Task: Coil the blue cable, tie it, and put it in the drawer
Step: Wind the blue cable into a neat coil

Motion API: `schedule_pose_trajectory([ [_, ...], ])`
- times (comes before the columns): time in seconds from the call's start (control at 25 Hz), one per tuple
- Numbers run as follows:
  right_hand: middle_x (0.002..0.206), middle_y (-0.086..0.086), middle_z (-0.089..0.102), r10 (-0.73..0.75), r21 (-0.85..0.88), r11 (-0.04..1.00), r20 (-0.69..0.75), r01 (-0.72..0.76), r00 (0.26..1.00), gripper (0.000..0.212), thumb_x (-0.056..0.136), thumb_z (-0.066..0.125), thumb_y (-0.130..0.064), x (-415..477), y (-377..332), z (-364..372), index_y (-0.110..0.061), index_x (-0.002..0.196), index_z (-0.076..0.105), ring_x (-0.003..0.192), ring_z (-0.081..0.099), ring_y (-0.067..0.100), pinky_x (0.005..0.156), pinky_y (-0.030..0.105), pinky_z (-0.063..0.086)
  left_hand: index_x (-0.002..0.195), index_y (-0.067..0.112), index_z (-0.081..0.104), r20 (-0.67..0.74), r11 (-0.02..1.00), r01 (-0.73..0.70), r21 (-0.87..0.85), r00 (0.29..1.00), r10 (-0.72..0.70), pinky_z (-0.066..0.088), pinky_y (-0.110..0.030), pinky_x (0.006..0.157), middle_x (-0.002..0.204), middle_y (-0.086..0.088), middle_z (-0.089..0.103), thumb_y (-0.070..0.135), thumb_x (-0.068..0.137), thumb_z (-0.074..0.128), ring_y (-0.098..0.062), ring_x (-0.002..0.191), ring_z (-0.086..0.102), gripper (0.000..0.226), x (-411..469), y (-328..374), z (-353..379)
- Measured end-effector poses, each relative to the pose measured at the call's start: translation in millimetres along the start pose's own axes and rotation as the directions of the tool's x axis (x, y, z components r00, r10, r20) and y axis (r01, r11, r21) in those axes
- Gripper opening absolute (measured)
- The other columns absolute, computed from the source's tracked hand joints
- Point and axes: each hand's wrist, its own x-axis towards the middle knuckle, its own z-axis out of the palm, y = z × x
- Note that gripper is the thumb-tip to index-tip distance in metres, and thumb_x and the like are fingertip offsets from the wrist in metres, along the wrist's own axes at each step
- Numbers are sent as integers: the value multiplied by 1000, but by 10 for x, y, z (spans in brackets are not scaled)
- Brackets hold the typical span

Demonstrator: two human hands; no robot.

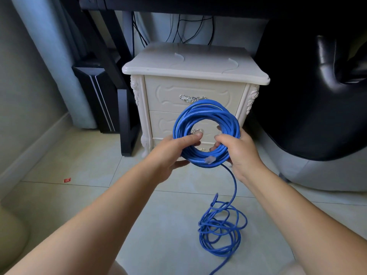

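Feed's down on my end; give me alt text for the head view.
Two hands hold a partly wound coil of blue cable upright before a white nightstand, left hand on its left side, right hand on its right. A tail drops from the coil to a loose tangle on the tiled floor; the nightstand's drawers look closed.

A room in a home, likely a bedroom or study corner. At 12 o'clock a cream carved nightstand (195, 68) with two drawers (195, 90) and ornate metal handles (190, 98) stands under a black desk (178, 2), with black cords (178, 30) hanging behind it. A computer tower (99, 96) sits at 10 o'clock beside a pale blue curtain (49, 46), and a black leather seat (327, 76) at 2 o'clock, all on pale floor tiles (168, 225).
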Motion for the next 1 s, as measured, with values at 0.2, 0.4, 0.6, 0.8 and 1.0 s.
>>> schedule_pose_trajectory([
  [0.2,75,0,63,-194,-518,830,77,205,978,26,77,59,-7,18,29,-34,-22,99,61,73,63,27,71,39,52,142,43,39,7,822,-385,419,907,421,42,-11,89,135,12,51,17,73,84,-1,120,51,86,0,93,-126],
  [0.4,89,-3,66,-268,-666,621,316,414,910,33,78,62,-15,-87,-1,51,-27,109,59,83,59,27,76,42,52,136,35,49,194,558,-429,711,882,430,41,-3,79,120,10,61,15,76,75,-3,102,59,69,-2,48,-71],
  [0.6,84,-8,65,-230,-615,693,306,376,924,40,74,67,-27,-116,21,66,-37,110,51,78,60,20,76,42,53,97,19,63,121,568,-330,754,920,374,46,-25,61,80,-1,67,14,74,68,-20,74,61,24,21,92,-86],
  [0.8,103,-8,70,-72,-358,907,389,223,919,59,67,71,-56,-52,-44,-10,-40,121,54,93,70,13,86,35,54,86,18,65,3,693,-313,649,913,409,40,-20,52,64,4,59,6,73,65,-13,56,51,18,50,122,-126],
  [1.0,117,14,71,49,-91,996,447,-9,893,79,68,52,-81,-40,-58,-48,-28,125,62,109,67,32,91,41,55,84,16,68,-289,909,-205,362,903,319,56,-46,71,64,-1,56,17,61,59,-19,61,52,24,114,169,-206],
])
